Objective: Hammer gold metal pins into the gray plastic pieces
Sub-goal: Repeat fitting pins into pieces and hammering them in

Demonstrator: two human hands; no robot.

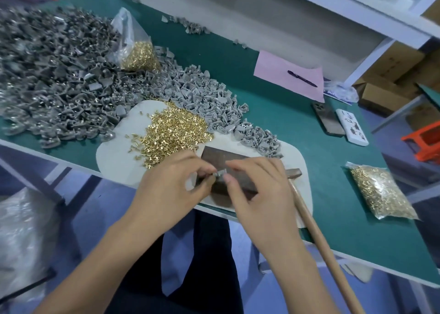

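Observation:
My left hand and my right hand meet over a dark metal block on a white mat. Between their fingertips they pinch one small gray plastic piece. A loose heap of gold pins lies on the mat just beyond my left hand. Light gray plastic pieces are piled behind it, and a far larger, darker gray pile fills the left of the green table. The hammer lies beside my right hand, its wooden handle pointing toward me, and neither hand holds it.
A clear bag of gold pins stands among the gray piles, and another bag of pins lies at the right. A pink sheet with a pen, a phone and a white case lie at the back right. Shelving stands behind.

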